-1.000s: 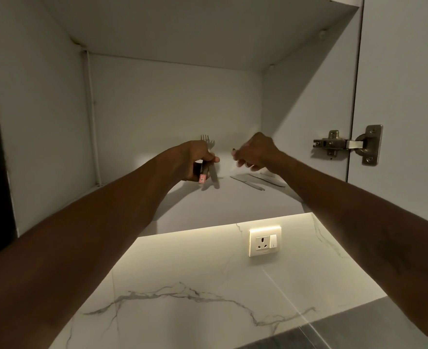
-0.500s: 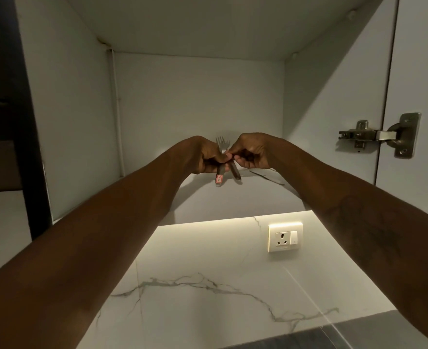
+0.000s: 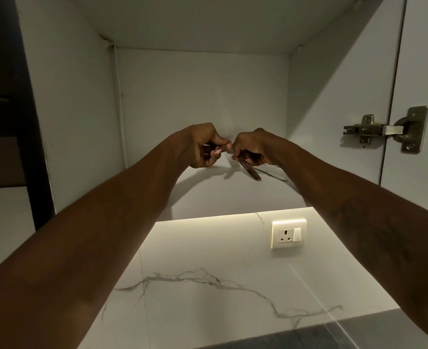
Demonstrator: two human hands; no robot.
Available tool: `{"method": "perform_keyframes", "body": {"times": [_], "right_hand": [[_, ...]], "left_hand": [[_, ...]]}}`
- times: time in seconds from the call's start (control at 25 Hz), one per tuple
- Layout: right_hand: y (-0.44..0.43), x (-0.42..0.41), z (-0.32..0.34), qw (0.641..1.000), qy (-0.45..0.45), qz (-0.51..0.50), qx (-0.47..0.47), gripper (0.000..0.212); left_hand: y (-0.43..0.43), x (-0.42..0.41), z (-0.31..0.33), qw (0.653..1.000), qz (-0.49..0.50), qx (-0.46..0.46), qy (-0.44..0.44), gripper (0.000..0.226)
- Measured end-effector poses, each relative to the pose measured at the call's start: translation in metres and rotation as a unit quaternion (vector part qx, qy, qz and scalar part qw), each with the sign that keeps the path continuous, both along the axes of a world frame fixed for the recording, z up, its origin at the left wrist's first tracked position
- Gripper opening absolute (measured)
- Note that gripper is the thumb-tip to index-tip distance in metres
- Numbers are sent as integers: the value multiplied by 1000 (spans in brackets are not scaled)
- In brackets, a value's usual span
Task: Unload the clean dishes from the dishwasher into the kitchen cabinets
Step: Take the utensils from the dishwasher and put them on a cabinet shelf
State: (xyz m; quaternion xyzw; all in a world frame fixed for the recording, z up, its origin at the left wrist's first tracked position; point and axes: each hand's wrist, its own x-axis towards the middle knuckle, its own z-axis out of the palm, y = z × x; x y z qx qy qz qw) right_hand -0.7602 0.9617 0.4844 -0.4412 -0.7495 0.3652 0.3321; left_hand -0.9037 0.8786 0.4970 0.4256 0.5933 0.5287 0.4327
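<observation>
Slim dark-handled utensil (image 3: 252, 173), perhaps a fork

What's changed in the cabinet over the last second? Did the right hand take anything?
The right hand, apart a second ago, moved left to the left hand, pinched one dark-handled utensil from its bundle and now holds it angled down toward the cabinet shelf. The left hand still grips the remaining cutlery. The laid-down pieces on the shelf have not moved.

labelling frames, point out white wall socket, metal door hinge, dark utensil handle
white wall socket (image 3: 289, 234): head view, socket face
metal door hinge (image 3: 386, 129): head view, hinge arm
dark utensil handle (image 3: 252, 170): head view, exposed shaft
</observation>
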Motion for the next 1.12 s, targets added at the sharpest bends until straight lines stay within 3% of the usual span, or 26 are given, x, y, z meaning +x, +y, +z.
{"method": "perform_keyframes", "body": {"times": [0.16,0.44,0.6,0.92,1.12], "right_hand": [[-1,1,1,1000,-16,10,-12,6],[10,-4,-3,994,-111,10,-8,17],[13,-4,-6,992,-124,3,-7,20],[14,-2,-9,982,-190,8,-16,51],[16,1,-11,977,-210,-20,25,43]], "left_hand": [[-2,-4,8,999,-25,12,-29,5],[4,-5,-8,981,40,-88,170,2],[8,-9,-13,959,43,-124,253,16],[14,-8,-16,951,40,-117,283,11],[13,-5,-18,945,46,-128,296,20]]}}
